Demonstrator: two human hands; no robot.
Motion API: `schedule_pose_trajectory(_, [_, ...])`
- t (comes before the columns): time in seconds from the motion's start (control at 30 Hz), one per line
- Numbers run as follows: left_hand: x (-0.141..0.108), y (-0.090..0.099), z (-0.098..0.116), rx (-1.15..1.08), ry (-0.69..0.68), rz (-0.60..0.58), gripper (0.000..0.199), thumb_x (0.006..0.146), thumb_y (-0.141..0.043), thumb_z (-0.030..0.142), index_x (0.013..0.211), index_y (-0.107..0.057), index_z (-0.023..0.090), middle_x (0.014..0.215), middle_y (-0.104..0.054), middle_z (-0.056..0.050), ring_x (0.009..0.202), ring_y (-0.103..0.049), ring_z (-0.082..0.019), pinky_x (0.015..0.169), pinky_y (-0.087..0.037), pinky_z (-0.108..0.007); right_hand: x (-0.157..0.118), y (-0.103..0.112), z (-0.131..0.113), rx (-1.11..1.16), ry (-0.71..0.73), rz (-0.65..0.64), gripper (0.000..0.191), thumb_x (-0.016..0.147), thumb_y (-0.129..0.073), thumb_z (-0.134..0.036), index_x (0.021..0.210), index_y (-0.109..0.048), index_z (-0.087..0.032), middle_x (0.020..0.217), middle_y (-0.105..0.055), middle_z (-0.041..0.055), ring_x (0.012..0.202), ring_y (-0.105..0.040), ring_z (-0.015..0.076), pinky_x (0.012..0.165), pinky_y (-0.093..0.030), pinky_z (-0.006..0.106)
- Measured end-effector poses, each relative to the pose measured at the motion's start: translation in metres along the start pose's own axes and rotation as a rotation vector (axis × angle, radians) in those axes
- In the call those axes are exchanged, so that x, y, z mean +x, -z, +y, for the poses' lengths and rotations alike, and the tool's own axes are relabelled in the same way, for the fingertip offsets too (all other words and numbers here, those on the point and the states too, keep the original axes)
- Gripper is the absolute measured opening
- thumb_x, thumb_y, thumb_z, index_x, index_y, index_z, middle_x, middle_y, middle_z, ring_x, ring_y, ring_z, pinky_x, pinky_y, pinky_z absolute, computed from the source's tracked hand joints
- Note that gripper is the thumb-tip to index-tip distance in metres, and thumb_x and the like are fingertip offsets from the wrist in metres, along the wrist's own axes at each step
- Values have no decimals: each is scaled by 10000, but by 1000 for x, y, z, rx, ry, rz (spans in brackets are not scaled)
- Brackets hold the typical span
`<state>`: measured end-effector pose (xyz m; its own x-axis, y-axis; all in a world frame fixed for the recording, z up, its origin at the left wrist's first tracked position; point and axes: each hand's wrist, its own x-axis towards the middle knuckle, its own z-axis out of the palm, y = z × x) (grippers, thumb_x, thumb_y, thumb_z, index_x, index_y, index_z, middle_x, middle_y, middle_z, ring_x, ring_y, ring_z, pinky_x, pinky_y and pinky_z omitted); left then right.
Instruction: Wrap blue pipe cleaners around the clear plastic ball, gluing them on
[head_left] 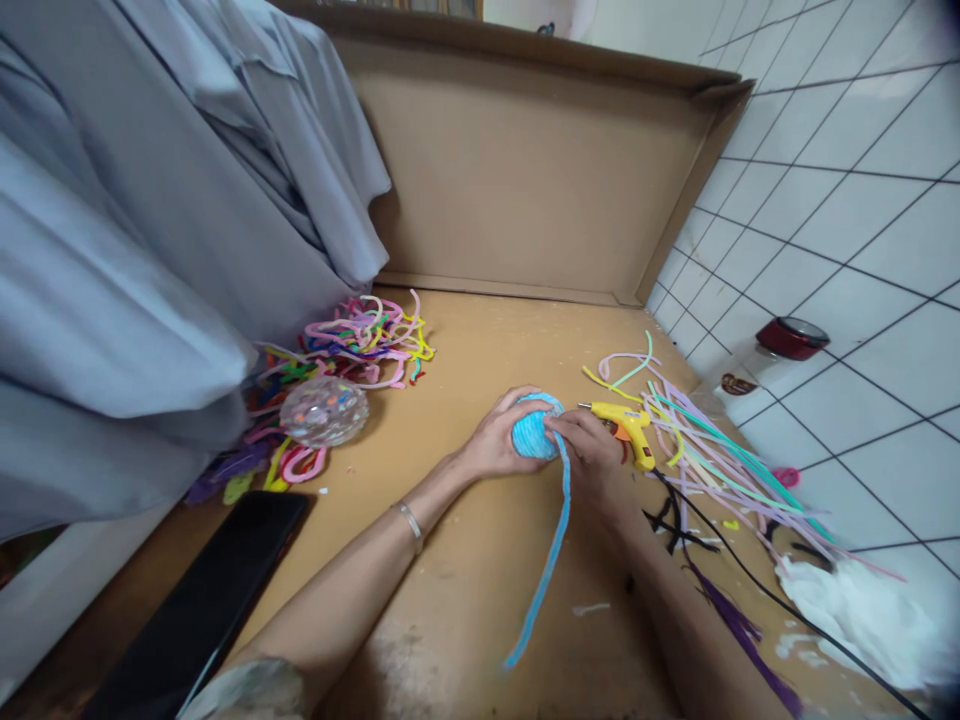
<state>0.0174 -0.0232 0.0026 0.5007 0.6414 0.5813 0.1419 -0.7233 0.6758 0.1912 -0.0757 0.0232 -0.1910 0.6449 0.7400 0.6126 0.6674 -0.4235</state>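
Near the middle of the table, a rounded object wrapped in blue fuzzy strand sits in my left hand, whose fingers curl round its left side and top. My right hand pinches the blue strand against the right side of the object. From that pinch the strand's loose end hangs down toward the table's front. Just right of my right hand lies a yellow glue gun with a black cord. My right fingertips are partly hidden.
Left are a colourful pile of pipe cleaners, a clear round container, a black phone and grey cloth. Pastel pipe cleaners, a red-lidded jar and white fluff lie right. A cardboard panel stands behind.
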Motion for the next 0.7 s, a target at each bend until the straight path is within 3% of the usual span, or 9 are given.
schedule_pose_trajectory(0.1, [1, 0, -2, -24, -7, 8, 670, 579, -813, 256, 1205, -575, 218, 1313, -504, -128, 1267, -500, -307, 1061, -436, -459, 9, 3, -4, 48, -51, -54, 187, 914, -529, -232, 845, -703, -217, 806, -654, 40, 744, -611, 150, 653, -487, 274])
schedule_pose_trajectory(0.23, [1, 1, -7, -23, -20, 4, 689, 549, -814, 237, 1196, -578, 205, 1295, -523, -119, 1236, -514, -304, 1063, -426, -460, 28, 8, -9, 36, -144, -151, 341, 927, -514, -339, 635, -608, -191, 663, -570, 9, 624, -538, 123, 599, -412, 246])
schedule_pose_trajectory(0.33, [1, 1, -12, -38, -11, 25, 705, 533, -820, 241, 1192, -573, 201, 1311, -507, -119, 1250, -496, -306, 1076, -409, -468, 42, 9, -12, 23, -197, -226, 416, 934, -483, -401, 585, -558, -186, 618, -515, -3, 573, -486, 109, 561, -357, 241])
schedule_pose_trajectory(0.47, [1, 1, -15, -70, 9, 44, 742, 525, -829, 257, 1214, -559, 206, 1308, -502, -113, 1253, -492, -297, 1075, -408, -464, 53, 5, -15, 36, -281, -214, 467, 921, -457, -464, 547, -504, -189, 578, -469, -12, 553, -452, 106, 537, -330, 240])
schedule_pose_trajectory(0.6, [1, 1, -16, -79, 56, 69, 780, 500, -842, 248, 1227, -563, 200, 1300, -519, -109, 1237, -501, -300, 1072, -407, -473, 54, -3, -23, 202, -452, -188, 422, 883, -504, -493, 607, -564, -179, 553, -523, -16, 548, -488, 111, 525, -370, 228])
schedule_pose_trajectory(0.7, [1, 2, -17, -106, 159, 71, 727, 509, -832, 231, 1195, -593, 192, 1287, -543, -106, 1204, -530, -299, 1063, -417, -477, 52, -10, -30, 396, -516, -157, 303, 847, -565, -452, 866, -672, -169, 713, -653, 12, 641, -590, 137, 594, -462, 240])
